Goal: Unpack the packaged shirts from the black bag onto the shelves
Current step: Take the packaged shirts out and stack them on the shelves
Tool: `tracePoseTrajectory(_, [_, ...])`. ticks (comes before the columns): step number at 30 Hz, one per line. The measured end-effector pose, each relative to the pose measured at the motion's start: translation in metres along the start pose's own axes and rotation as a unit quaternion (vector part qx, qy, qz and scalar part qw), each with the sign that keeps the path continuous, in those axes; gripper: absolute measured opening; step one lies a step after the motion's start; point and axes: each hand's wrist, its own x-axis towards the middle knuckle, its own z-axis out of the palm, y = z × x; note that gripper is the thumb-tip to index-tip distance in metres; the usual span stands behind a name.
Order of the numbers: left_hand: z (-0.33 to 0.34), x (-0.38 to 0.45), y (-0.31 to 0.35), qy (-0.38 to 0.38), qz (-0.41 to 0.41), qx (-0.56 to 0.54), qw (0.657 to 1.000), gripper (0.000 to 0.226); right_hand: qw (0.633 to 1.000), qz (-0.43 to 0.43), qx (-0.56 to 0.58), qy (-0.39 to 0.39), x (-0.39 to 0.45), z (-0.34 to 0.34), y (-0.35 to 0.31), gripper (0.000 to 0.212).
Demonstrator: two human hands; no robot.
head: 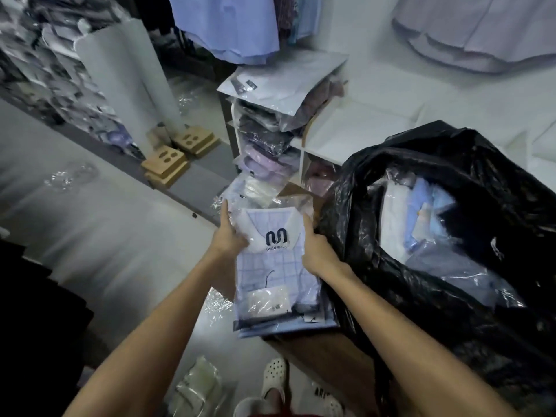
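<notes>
- Holding dead centre, you've got a packaged shirt [272,260]: pale blue check, white collar, dark logo, clear wrap, topping a small stack.
- Your left hand [228,236] grips its left edge, fingers curled; your right hand [316,251] clamps the right edge.
- At 3 o'clock the black bag [451,251] gapes, more shirts inside.
- At 12 o'clock, the shelves [302,145] sit crammed with packs; cardboard boxes [168,164] at 10.
</notes>
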Motion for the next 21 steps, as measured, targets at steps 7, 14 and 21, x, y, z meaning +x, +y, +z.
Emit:
tracePoseTrajectory(7, [0.003, 0.008, 0.001, -0.027, -0.017, 0.160, 0.987, 0.101, 0.993, 0.005, -0.095, -0.074, -0.003, -0.002, -0.007, 0.085])
tracePoseTrajectory(14, [0.020, 0.004, 0.097, -0.045, 0.168, 0.151, 0.973, 0.063, 0.985, -0.140, 0.054, 0.079, -0.026, -0.054, -0.030, 0.064])
tracePoseTrajectory(21, [0.086, -0.022, 0.187, -0.087, 0.334, 0.074, 0.935, 0.040, 0.948, -0.109, 0.096, 0.284, -0.055, -0.124, 0.034, 0.039])
